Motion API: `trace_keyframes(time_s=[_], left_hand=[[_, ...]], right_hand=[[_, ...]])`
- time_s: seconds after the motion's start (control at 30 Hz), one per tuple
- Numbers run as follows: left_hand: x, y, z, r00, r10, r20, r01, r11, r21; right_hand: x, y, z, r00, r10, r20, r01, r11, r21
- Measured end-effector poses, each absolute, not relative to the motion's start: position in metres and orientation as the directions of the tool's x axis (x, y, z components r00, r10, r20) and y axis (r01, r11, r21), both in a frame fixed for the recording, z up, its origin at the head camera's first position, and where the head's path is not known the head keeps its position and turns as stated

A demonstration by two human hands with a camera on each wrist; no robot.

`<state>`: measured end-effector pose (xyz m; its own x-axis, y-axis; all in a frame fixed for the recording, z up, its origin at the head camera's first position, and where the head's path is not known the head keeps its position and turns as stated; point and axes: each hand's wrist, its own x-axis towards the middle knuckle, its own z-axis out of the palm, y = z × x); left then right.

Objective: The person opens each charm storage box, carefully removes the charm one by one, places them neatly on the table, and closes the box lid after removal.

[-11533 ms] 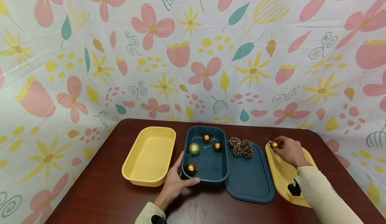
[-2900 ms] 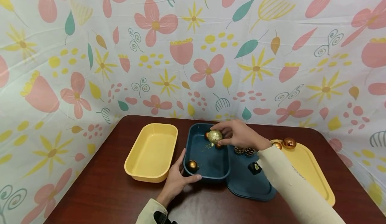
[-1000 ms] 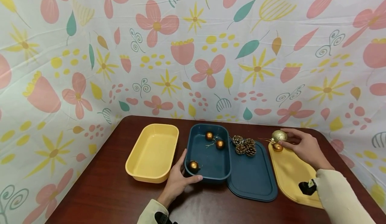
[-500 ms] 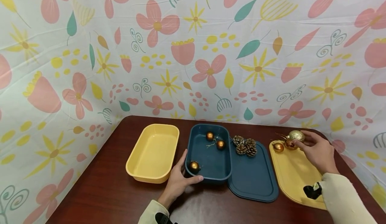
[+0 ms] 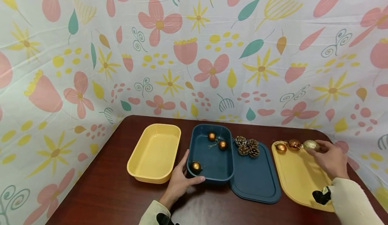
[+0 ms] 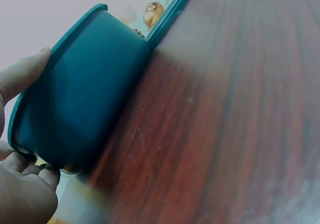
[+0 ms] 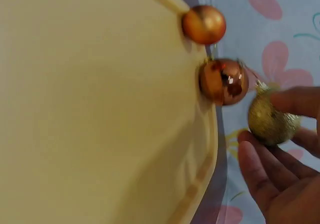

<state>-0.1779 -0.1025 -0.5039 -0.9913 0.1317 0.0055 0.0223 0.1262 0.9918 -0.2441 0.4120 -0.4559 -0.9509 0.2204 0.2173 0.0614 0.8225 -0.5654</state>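
My left hand [image 5: 179, 184] grips the near left corner of a dark blue container [image 5: 210, 166], thumb at the rim [image 6: 35, 69] and fingers round the side. Inside lie two small copper baubles [image 5: 222, 145] and a darker bronze one [image 5: 196, 166]. At the right, my right hand [image 5: 331, 159] holds a glittery gold bauble [image 5: 310, 145] between thumb and fingers over the far right end of a yellow lid [image 5: 298, 181]. Beside it on the lid sit a shiny copper bauble [image 7: 224, 82] and a smaller matte one [image 7: 204, 25].
Several pine cones [image 5: 248, 147] are bunched at the far end of a dark blue lid [image 5: 254, 178], between the blue container and the yellow lid. A yellow container [image 5: 154, 154] stands to the left. Behind the brown table [image 5: 100, 178] hangs a flower-patterned cloth [image 5: 194, 66].
My right hand has taken the glittery gold bauble from the blue container to the yellow lid, then moved it right, past the two copper baubles. My left hand has stayed at the container.
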Motion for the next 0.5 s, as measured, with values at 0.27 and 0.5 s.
trace_keyframes(time_s=[0.27,0.5], left_hand=[[-0.179,-0.104,-0.502,-0.992,0.124,0.011,0.028,0.131,0.991],[-0.178,-0.103,-0.504,-0.992,0.13,0.008,0.024,0.123,0.992]], right_hand=[[-0.248,0.422,-0.459,-0.97,0.178,0.167,0.072,0.862,-0.501],[-0.252,0.427,-0.462,-0.98,0.175,0.096,0.108,0.871,-0.479]])
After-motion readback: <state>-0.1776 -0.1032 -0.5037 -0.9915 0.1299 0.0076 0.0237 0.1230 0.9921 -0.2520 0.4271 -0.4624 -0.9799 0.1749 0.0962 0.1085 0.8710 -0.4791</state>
